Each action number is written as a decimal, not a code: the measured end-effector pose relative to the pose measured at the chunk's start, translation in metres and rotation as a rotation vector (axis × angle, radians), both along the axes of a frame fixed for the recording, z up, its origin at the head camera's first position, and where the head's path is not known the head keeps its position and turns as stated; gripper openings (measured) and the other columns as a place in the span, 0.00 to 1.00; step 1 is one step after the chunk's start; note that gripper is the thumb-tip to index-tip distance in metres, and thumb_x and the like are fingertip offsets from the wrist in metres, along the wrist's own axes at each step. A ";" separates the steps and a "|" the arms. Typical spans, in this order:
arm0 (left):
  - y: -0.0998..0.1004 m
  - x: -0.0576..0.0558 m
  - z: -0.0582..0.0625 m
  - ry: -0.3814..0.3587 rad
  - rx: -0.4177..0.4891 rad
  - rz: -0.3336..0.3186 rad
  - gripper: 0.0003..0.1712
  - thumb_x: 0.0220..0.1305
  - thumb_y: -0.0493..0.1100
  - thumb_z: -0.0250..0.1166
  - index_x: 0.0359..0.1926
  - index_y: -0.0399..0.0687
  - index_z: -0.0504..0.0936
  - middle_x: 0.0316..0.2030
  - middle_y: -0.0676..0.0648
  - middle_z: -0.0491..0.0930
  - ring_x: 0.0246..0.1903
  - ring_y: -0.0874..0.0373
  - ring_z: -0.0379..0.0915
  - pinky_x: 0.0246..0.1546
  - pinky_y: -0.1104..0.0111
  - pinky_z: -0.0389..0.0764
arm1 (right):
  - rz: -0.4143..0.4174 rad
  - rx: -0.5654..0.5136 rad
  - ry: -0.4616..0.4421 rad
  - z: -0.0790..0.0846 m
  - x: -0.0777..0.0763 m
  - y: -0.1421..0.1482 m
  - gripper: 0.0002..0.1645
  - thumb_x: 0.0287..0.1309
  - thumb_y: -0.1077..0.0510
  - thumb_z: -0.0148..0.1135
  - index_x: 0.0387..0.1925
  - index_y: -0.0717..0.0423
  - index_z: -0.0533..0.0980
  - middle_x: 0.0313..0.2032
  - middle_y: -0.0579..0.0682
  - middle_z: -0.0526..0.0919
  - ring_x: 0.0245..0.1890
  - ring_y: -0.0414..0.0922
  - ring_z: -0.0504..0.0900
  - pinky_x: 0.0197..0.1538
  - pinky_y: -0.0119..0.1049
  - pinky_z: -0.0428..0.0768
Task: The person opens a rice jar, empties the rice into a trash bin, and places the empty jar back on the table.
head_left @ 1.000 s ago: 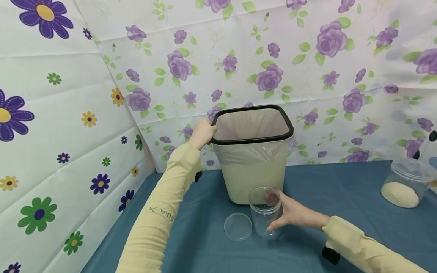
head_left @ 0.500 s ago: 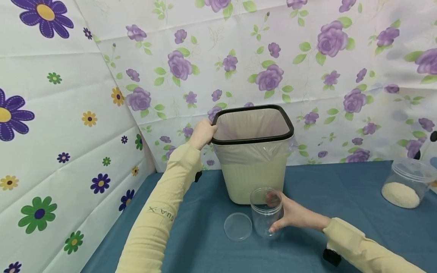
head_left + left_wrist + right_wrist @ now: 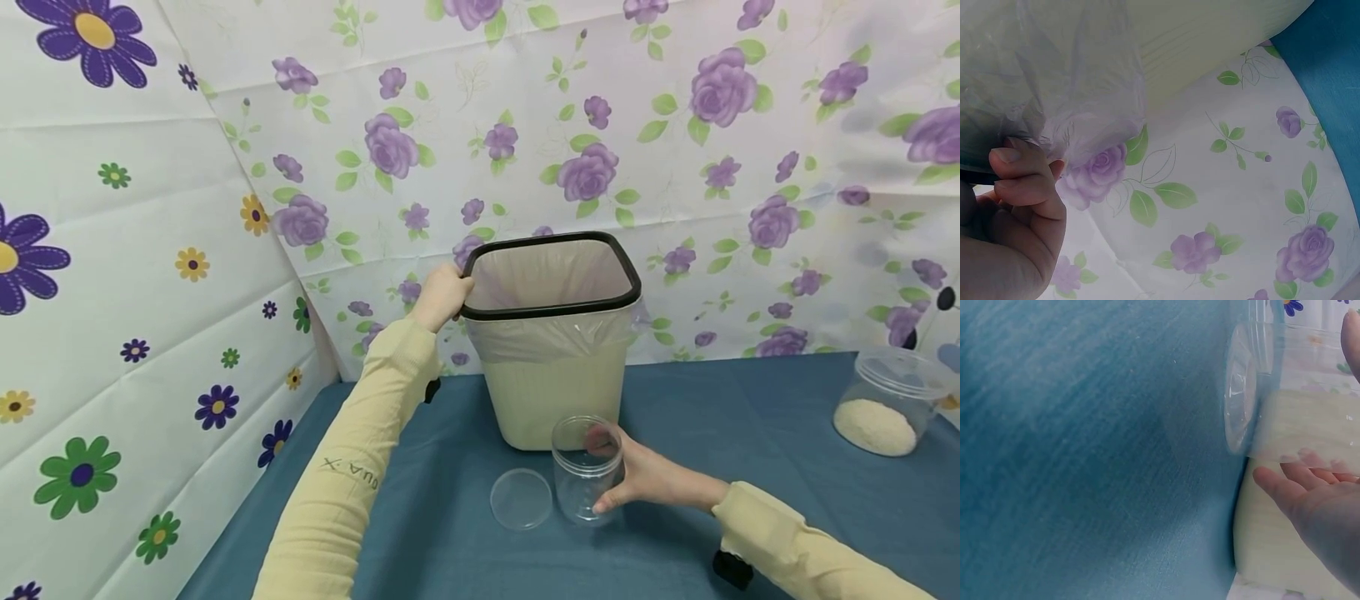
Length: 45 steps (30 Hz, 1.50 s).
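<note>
The person's left arm reaches forward and up, its ribbed pale-yellow sleeve (image 3: 341,483) running nearly straight from the bottom edge of the head view. At its end, the left hand (image 3: 442,297) grips the upper-left corner of a pale wastebasket (image 3: 555,396), with its fingers curled round the black rim (image 3: 551,312). The left wrist view shows those fingers bent tightly, their tips against the crinkled plastic liner (image 3: 555,335).

The right arm comes in low from the lower right, forearm slanting inward, with a black wristband (image 3: 732,570) below the cuff. The right hand (image 3: 652,473) holds a clear plastic jar (image 3: 576,483) from its right side — the thumb in front, low on the wall, and the other fingers round the far side, seen through the plastic.

The jar is upright and open-topped, just in front of the wastebasket; whether its base touches the blue tablecloth (image 3: 442,550) is hard to tell. A clear round lid (image 3: 521,499) lies flat just left of it. Well apart, at the far right, a clear tub (image 3: 903,383) contains white grains (image 3: 873,427).
</note>
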<state>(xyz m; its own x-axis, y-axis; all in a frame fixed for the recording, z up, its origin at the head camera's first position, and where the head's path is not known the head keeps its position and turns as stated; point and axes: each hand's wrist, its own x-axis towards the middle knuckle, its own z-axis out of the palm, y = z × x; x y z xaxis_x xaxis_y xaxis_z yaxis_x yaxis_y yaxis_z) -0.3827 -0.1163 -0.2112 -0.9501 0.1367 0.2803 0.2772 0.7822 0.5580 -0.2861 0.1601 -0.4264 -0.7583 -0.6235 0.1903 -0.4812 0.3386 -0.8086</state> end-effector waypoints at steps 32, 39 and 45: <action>-0.001 -0.003 -0.003 -0.008 -0.003 0.016 0.19 0.60 0.36 0.46 0.12 0.41 0.68 0.05 0.48 0.65 0.06 0.57 0.64 0.09 0.73 0.60 | -0.191 0.052 -0.038 0.036 0.009 0.079 0.43 0.53 0.50 0.63 0.62 0.64 0.53 0.52 0.64 0.65 0.50 0.61 0.67 0.42 0.41 0.74; -0.002 -0.002 -0.003 0.013 0.005 0.018 0.19 0.59 0.36 0.46 0.12 0.42 0.67 0.05 0.48 0.65 0.06 0.58 0.64 0.10 0.72 0.62 | -0.265 0.089 0.038 0.047 0.010 0.096 0.43 0.54 0.48 0.62 0.63 0.61 0.53 0.52 0.62 0.65 0.50 0.59 0.67 0.43 0.48 0.72; -0.001 -0.002 -0.003 0.020 0.016 0.004 0.18 0.59 0.35 0.46 0.12 0.41 0.67 0.05 0.48 0.65 0.05 0.59 0.62 0.10 0.72 0.61 | -0.331 0.195 0.202 0.059 0.011 0.114 0.44 0.52 0.44 0.62 0.62 0.62 0.56 0.51 0.62 0.67 0.50 0.59 0.67 0.44 0.56 0.69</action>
<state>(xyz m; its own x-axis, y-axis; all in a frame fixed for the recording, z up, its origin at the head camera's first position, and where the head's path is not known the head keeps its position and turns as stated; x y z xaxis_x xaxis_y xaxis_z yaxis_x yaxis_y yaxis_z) -0.3844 -0.1172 -0.2142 -0.9448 0.1278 0.3018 0.2852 0.7742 0.5650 -0.2755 0.2743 -0.3676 -0.8829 -0.3921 0.2584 -0.4634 0.6382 -0.6148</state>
